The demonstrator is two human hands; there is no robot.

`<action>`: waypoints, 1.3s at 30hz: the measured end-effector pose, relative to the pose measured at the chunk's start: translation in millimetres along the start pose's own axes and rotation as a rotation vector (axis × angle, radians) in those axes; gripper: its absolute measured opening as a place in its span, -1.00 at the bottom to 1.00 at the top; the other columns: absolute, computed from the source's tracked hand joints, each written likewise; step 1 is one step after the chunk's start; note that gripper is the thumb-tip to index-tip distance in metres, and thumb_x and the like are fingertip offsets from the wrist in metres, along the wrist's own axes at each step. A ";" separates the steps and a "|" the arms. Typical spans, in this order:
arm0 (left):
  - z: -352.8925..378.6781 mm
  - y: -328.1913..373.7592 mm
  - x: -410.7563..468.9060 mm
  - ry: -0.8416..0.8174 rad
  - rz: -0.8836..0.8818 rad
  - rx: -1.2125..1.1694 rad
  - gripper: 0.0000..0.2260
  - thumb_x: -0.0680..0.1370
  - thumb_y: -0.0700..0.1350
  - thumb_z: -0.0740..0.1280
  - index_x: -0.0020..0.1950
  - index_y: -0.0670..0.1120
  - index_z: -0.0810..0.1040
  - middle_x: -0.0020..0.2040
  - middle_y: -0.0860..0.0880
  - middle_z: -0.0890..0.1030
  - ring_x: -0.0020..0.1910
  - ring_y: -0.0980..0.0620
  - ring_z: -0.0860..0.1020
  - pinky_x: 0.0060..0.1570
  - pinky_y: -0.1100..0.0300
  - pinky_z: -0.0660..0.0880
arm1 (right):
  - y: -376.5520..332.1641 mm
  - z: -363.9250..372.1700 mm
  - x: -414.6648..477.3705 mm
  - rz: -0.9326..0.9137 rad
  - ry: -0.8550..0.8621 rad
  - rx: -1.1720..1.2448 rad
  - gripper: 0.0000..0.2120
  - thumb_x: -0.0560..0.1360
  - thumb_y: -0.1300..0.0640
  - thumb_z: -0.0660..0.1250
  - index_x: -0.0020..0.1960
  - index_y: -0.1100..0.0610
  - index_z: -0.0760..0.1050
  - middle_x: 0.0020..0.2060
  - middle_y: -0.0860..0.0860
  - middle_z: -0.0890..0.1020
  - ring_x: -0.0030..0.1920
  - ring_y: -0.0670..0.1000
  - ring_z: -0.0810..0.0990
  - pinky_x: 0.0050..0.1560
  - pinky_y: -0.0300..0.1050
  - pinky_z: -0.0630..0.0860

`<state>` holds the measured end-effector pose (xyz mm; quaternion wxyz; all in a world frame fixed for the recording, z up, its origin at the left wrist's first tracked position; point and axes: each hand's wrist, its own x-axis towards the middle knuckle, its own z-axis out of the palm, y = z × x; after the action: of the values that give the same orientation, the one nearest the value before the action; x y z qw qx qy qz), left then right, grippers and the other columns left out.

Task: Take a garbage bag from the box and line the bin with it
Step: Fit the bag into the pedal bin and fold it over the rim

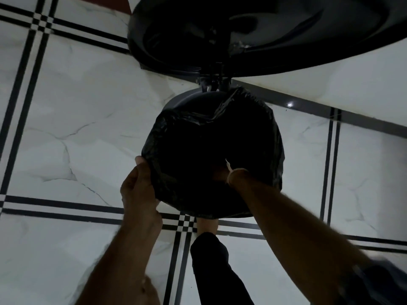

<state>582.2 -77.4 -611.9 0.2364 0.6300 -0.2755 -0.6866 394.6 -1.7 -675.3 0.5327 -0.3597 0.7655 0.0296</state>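
Black crinkly bag wraps the round bin. Left hand pinches its edge; right hand is deep inside, its grip hidden.

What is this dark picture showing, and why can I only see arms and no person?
The camera sits on the person's head and looks down, so you see only their arms and one foot, not the rest of them. There is just this one picture, taken from above.

The round black thing in the middle is a pedal bin standing on a white tiled floor with black stripes. Its lid is flipped up at the top of the picture; the foot seems to be at the pedal.

A black garbage bag is already spread over most of the bin's rim. The left hand pinches the bag's edge at the near rim. The right hand reaches down inside the bag, where it is too dark to see the fingers.
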 end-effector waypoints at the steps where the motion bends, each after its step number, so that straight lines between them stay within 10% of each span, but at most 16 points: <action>1: -1.5 3.1 1.8 0.023 -0.019 -0.004 -0.58 0.68 0.17 0.21 -0.29 0.03 0.60 -0.41 0.16 0.61 -0.41 0.24 0.58 -0.39 0.37 0.50 | -7.1 -1.9 -11.0 -0.078 0.121 0.006 -0.43 0.61 0.15 0.27 0.54 0.34 0.25 0.53 0.30 0.33 0.30 0.05 0.61 0.51 0.04 0.31; 3: -3.9 10.8 6.1 0.032 -0.034 0.020 -0.60 0.67 0.19 0.22 -0.24 0.03 0.63 -0.28 0.10 0.66 -0.26 0.17 0.63 -0.27 0.31 0.54 | -18.0 -7.1 -33.3 -0.162 0.384 -0.038 -0.62 0.58 0.05 0.33 0.37 0.13 0.51 0.31 0.18 0.57 0.13 0.07 0.66 0.22 0.00 0.56; 6: -5.6 20.8 12.5 0.040 -0.038 0.053 -0.67 0.69 0.10 0.22 -0.19 0.01 0.58 -0.21 0.06 0.62 -0.18 0.12 0.60 -0.22 0.27 0.49 | -27.6 -24.2 -78.7 -0.400 0.871 -0.012 -0.70 0.59 0.07 0.34 0.32 0.02 0.55 0.41 0.06 0.40 0.23 -0.06 0.53 0.00 -0.29 0.57; 10: 4.4 34.7 15.4 0.084 0.063 0.166 -0.63 0.68 0.15 0.20 0.17 -0.14 0.56 -0.04 -0.11 0.62 -0.05 -0.10 0.60 0.07 0.01 0.59 | -12.6 -51.7 -87.0 -0.152 1.220 -0.089 -0.62 0.60 -0.05 0.36 0.40 -0.05 0.52 0.53 0.13 0.30 0.38 0.13 0.42 0.08 -0.05 0.50; 14: 19.3 54.3 25.9 -0.101 0.345 0.410 -0.61 0.58 0.21 0.38 0.33 0.06 0.51 0.08 0.04 0.66 0.11 0.02 0.64 0.08 0.08 0.58 | 10.6 -73.2 -69.4 -0.094 1.039 0.353 -0.62 0.55 -0.05 0.38 0.35 -0.06 0.57 0.35 0.00 0.59 0.34 0.09 0.55 0.33 0.13 0.49; 18: 30.3 68.5 49.5 -0.071 0.560 0.700 -0.85 0.55 0.09 0.43 0.01 0.04 0.67 -0.09 0.06 0.72 -0.02 0.03 0.68 0.07 0.03 0.60 | 25.3 -94.2 -58.2 -0.092 0.858 1.002 -0.72 0.47 0.06 0.47 0.17 0.04 0.70 0.07 -0.03 0.75 0.14 0.00 0.71 0.30 0.10 0.58; 25: 36.3 77.7 79.0 -0.043 0.246 0.458 -0.75 0.61 0.11 0.36 -0.18 0.00 0.62 -0.15 -0.02 0.66 -0.12 -0.01 0.61 0.01 0.05 0.57 | 29.4 -110.7 -42.1 -0.035 0.751 1.241 -0.72 0.47 0.01 0.52 -0.19 0.23 0.60 -0.25 0.17 0.64 -0.17 0.17 0.65 0.09 0.30 0.65; 33: 35.3 77.6 111.4 -0.228 -0.155 0.443 -0.52 0.62 0.14 0.34 0.41 -0.16 0.54 0.31 -0.06 0.60 0.12 -0.05 0.61 0.29 0.03 0.51 | 47.4 -118.2 -17.7 0.180 0.776 1.106 -0.61 0.46 -0.09 0.52 -0.13 0.28 0.69 -0.14 0.22 0.75 -0.04 0.19 0.75 0.08 0.15 0.68; 39: 12.2 58.0 56.4 -0.120 -0.028 0.389 -0.85 0.65 -0.02 0.35 -0.07 0.00 0.64 -0.02 -0.02 0.71 -0.15 0.03 0.65 -0.18 0.21 0.58 | 60.7 -79.5 -59.0 0.219 0.909 0.968 -0.70 0.45 -0.19 0.44 -0.12 0.07 0.65 -0.19 -0.01 0.73 -0.07 0.05 0.72 0.09 0.13 0.66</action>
<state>563.4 -157.0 -613.4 0.0841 0.6256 -0.4076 -0.6599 306.4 39.7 -612.2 0.2524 0.0229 0.8726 -0.4175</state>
